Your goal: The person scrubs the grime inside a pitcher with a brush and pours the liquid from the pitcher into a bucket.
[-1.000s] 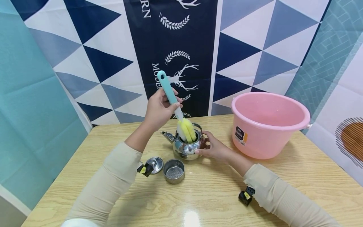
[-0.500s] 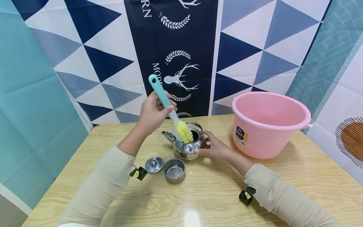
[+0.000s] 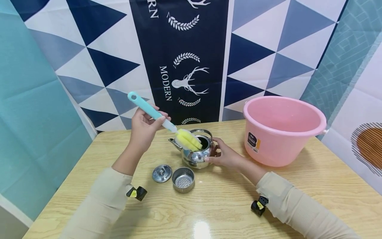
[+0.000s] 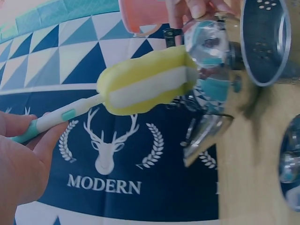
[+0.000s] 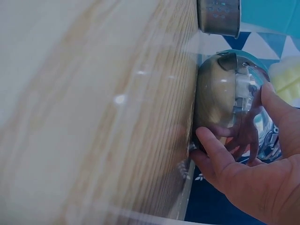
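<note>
Left hand [image 3: 145, 127] curled round a teal-handled yellow sponge brush [image 3: 162, 121], head angled into the mouth of a small shiny steel teapot [image 3: 197, 151] at centre frame on the wooden bench [image 3: 226, 205]. Right hand [image 3: 225, 155] cupped against the pot's side, fingers curved round it, likely steadying it against the brush.

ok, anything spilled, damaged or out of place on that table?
Nothing stands out. The round steel lid and perforated steel strainer basket sit beside the upright steel teapot, no spills on the wooden table.
</note>
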`<state>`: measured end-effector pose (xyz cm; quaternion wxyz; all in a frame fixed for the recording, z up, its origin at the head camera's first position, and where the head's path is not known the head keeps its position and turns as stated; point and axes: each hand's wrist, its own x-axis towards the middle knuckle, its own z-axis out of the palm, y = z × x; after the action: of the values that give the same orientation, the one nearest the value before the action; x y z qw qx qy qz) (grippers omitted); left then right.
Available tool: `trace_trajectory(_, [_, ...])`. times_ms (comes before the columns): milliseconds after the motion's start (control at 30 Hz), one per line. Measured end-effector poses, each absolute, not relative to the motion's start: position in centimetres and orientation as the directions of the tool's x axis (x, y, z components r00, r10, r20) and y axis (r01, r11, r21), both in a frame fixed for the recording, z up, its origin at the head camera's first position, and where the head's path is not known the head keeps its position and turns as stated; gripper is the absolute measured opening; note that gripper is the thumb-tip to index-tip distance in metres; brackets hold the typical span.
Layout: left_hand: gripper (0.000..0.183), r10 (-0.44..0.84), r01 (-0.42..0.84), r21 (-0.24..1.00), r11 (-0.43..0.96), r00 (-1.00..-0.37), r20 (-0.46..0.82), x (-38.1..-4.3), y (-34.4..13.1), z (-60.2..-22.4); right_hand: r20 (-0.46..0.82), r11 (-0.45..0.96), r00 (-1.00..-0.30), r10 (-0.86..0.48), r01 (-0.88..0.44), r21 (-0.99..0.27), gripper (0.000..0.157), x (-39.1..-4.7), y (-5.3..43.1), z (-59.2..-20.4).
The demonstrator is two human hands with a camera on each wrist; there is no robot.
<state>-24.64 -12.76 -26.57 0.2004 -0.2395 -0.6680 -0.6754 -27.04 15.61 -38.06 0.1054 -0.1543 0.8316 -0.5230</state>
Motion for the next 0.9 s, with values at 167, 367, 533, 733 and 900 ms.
trace_trajectory(167, [0.033,-0.064,0.535,0.837,-0.116,-0.845,0.531,-24.4,-13.4,-27.8,-0.020,0.410,-0.931,-0.363,-0.141,-0.901,0.093,-27.0,15.6,-38.0])
trace_trajectory(367, [0.033,-0.218,0.438,0.860,-0.262,-0.895,0.389,-24.2,-14.1,-28.8,-0.019,0.404,-0.932,-0.361,-0.138,-0.904,0.093,-26.9,15.6,-37.9])
trace_trajectory(533, [0.034,-0.304,0.368,0.820,-0.438,-0.919,0.250,-24.4,-14.6,-29.4,-0.011,0.401,-0.930,-0.367,-0.148,-0.904,0.094,-27.0,15.6,-38.0])
trace_trajectory(733, [0.038,-0.354,0.271,0.760,-0.590,-0.934,0.058,-24.5,-15.5,-29.7,-0.002,0.408,-0.930,-0.367,-0.159,-0.899,0.093,-26.9,15.6,-38.0])
trace_trajectory(900, [0.046,-0.365,0.227,0.722,-0.653,-0.930,-0.038,-24.5,-16.4,-29.8,0.001,0.408,-0.930,-0.369,-0.163,-0.898,0.093,-26.9,15.6,-38.0])
